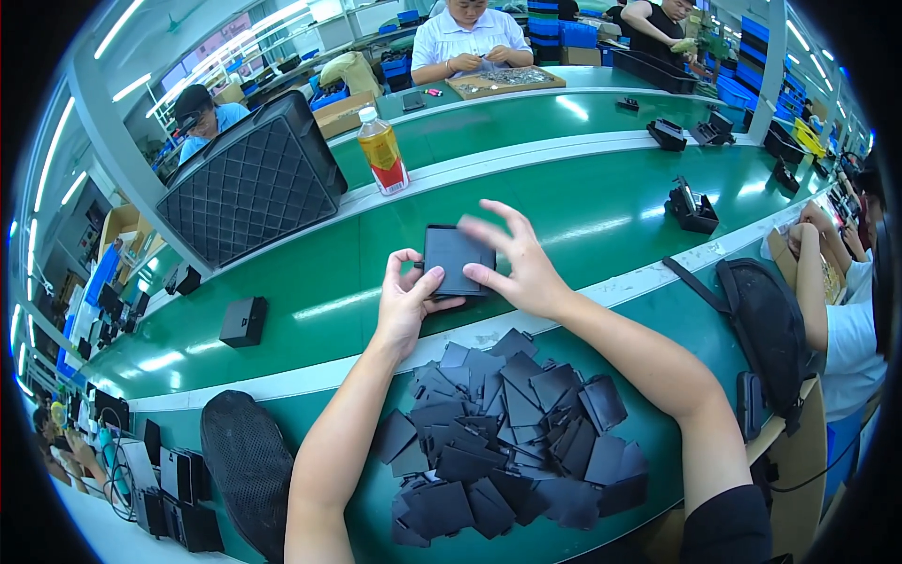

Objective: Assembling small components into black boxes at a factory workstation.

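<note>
— What have we got?
— A flat black box (455, 259) over the green belt (583, 202), pinched in our left hand (406, 305); right hand (515, 263) open, thumb touching it.
— Hidden?
— Its right edge, behind blurred fingers.

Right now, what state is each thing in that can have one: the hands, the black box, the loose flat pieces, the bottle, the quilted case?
Left hand: grips the black box at its left edge.
Right hand: fingers spread, thumb on the box's right edge.
Black box: held above the green belt, closed as far as can be seen.
Black flat pieces: loose heap, overlapping.
Drink bottle: upright, capped.
Quilted black case: closed, standing tilted.
</note>
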Available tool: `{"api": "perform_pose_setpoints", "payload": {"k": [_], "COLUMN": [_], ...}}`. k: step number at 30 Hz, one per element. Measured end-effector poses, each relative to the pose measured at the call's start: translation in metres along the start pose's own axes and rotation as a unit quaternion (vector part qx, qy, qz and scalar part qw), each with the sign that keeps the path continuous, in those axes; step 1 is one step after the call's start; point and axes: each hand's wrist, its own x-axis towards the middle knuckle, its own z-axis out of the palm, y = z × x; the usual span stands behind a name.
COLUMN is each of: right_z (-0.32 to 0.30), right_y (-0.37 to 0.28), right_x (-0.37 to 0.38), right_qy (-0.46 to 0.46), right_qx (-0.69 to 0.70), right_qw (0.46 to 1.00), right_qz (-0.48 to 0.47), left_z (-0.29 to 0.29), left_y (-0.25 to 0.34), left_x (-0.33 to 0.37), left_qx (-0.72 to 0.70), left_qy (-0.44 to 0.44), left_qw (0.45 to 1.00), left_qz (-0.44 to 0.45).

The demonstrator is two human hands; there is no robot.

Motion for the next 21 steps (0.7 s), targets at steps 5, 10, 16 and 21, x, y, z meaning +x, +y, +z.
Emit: {"api": "perform_pose_setpoints", "payload": {"k": [5, 10, 16, 21], "right_z": [0.008, 0.012, 0.004, 0.0], "right_y": [0.002, 0.005, -0.001, 0.0], "right_x": [-0.003, -0.008, -0.004, -0.006], "right_qy": [-0.042, -0.064, -0.032, -0.02], "right_qx": [0.261, 0.326, 0.355, 0.383], "right_qw": [0.938, 0.913, 0.877, 0.854], "right_qz": [0.224, 0.236, 0.321, 0.352], "left_z": [-0.008, -0.014, -0.01, -0.003], "left_y": [0.002, 0.0, 0.005, 0.001], "left_x": [-0.001, -0.002, -0.006, -0.006], "left_qx": [-0.028, -0.065, -0.071, -0.021], "left_qy": [-0.029, -0.059, -0.107, -0.129], "left_qw": [0.999, 0.996, 0.992, 0.991], "left_qz": [0.025, 0.009, -0.016, -0.002]}}
